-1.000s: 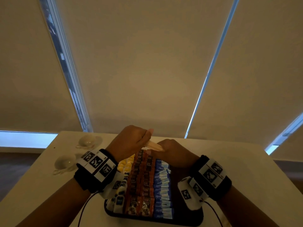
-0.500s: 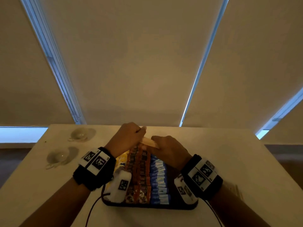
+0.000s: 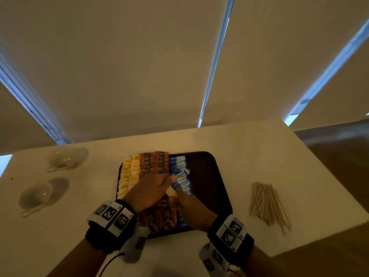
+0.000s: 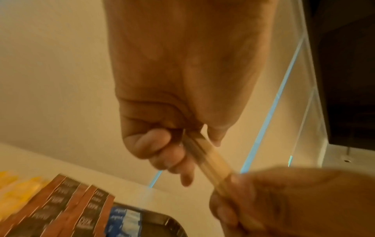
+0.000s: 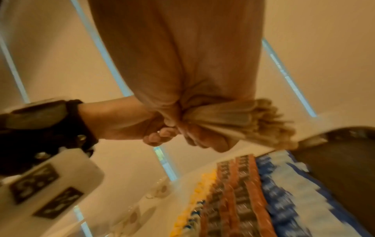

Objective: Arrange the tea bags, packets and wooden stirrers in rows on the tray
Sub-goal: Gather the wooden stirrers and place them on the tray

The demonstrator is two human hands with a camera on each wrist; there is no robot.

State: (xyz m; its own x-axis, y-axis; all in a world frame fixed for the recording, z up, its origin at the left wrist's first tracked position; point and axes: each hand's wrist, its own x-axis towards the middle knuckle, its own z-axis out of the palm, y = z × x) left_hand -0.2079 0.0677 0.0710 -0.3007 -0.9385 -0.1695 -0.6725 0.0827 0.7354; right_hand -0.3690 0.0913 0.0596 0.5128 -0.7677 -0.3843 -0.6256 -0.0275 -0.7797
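A black tray (image 3: 209,186) holds rows of yellow tea bags (image 3: 127,176), brown packets (image 3: 153,162) and blue packets (image 3: 181,176). Its right strip is bare. Both hands meet over the tray's middle, above the brown and blue rows. My left hand (image 3: 151,189) and right hand (image 3: 191,206) each curl round one end of a bundle of wooden stirrers (image 4: 207,158). The bundle's far ends fan out past my right hand's fingers (image 5: 202,137) in the right wrist view, as stirrers (image 5: 247,118). Some blue packets beside the hands lie askew.
A loose pile of wooden stirrers (image 3: 267,204) lies on the white table (image 3: 259,156) right of the tray. Two cups on saucers (image 3: 60,159) (image 3: 38,193) stand at the left. The table's right edge drops off close to the pile.
Both hands, still holding the bundle, have come back from the tray's far end to over its middle. The head view has tipped down, bringing the loose pile into sight.
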